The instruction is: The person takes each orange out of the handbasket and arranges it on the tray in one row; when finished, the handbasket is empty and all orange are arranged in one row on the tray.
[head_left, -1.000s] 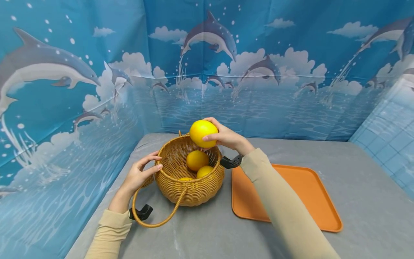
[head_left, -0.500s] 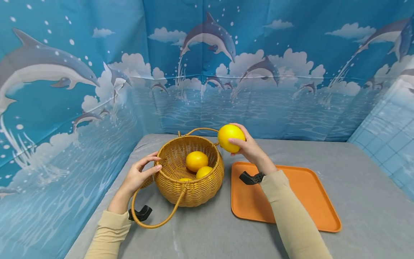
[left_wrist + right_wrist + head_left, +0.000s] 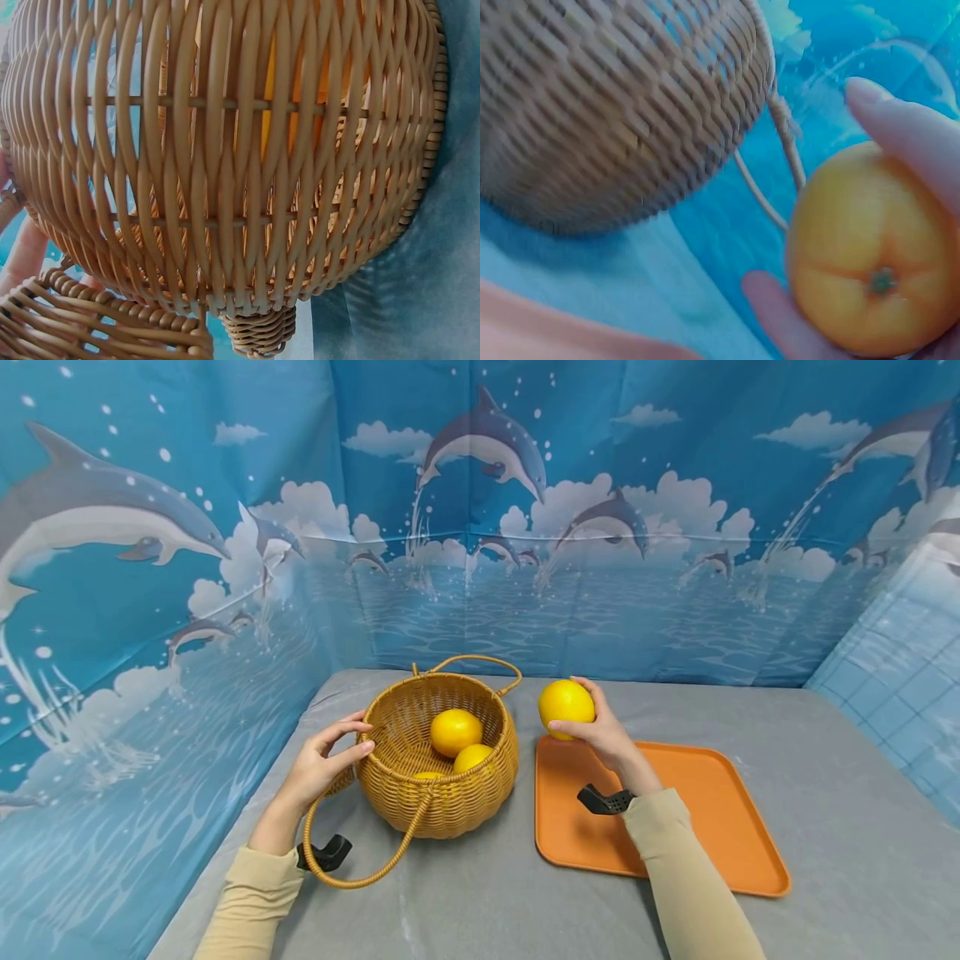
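A round wicker basket (image 3: 450, 810) stands on the left half of the grey surface, its handles folded outward. My left hand (image 3: 315, 770) grips its left rim between thumb and fingers. My right hand (image 3: 603, 737) holds a yellow orange (image 3: 564, 708) in the air, right of the basket and over the far left corner of an orange tray (image 3: 720, 827). In the right wrist view the stem end of that orange (image 3: 855, 225) shows, with creases round a green spot. Inside the basket lie an orange (image 3: 456, 732), another orange (image 3: 472, 757) and a third, mostly hidden behind the near rim.
One handle (image 3: 360, 883) loops out toward the near left, beside the left wrist; the other handle (image 3: 480, 657) reaches back. A blue dolphin-print curtain (image 3: 480, 593) hangs behind and at the left. Grey cloth (image 3: 465, 902) covers the surface.
My right hand has carried the orange from above the basket's opening rightward and lower, to the tray's far left corner. The left hand stays on the rim.
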`<state>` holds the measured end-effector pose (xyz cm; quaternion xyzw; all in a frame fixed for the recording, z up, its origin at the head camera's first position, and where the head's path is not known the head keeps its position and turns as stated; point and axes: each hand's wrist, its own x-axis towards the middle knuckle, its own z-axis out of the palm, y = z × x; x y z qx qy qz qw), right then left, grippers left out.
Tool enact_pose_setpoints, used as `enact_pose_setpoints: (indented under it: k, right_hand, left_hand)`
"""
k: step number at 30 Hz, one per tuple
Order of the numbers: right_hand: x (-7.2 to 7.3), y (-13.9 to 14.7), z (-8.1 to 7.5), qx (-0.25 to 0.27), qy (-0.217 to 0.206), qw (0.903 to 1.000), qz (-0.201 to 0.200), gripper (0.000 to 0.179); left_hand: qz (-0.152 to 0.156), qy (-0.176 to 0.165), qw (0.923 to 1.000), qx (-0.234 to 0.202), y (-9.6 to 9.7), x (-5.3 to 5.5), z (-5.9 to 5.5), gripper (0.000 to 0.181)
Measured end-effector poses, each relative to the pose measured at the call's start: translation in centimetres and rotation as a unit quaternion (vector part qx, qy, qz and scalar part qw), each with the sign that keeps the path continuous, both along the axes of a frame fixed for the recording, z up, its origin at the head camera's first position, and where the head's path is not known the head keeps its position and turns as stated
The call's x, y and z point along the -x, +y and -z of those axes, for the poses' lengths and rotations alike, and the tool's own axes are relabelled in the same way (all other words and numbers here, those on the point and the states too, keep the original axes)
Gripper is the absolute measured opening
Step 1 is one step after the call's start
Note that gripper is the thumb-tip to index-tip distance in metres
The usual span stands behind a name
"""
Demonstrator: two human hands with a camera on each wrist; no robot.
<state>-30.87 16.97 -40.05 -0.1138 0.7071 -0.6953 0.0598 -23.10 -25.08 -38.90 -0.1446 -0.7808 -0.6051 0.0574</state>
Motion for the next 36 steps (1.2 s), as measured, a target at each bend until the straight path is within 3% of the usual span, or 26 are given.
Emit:
enact_pose_setpoints:
  k: [5, 13, 28, 36]
  right_hand:
    - [0.4, 0.7, 1.2, -0.068, 0.008, 0.9976, 0.006, 0.093]
    - [0.9, 0.7, 2.8, -0.189, 0.014, 0.9814, 0.031, 0.091]
    - [0.6, 0.1, 3.9, -0.185, -0.009, 0.9809, 0.059, 0.089]
    - [0.5, -0.9, 4.4, -0.223, 0.007, 0.9708, 0.088, 0.090]
  left_hand:
    - [0.000, 0.001, 1.0000, -0.001, 0.0, -0.1, -0.1, 0.040]
    - [0.002, -0.003, 1.0000, 0.002, 0.0, 0.0, -0.2, 0.041]
    - [0.005, -0.001, 1.0000, 0.008, 0.0, -0.1, -0.1, 0.040]
    - [0.000, -0.008, 0.9998, 0.019, 0.0, -0.3, -0.2, 0.042]
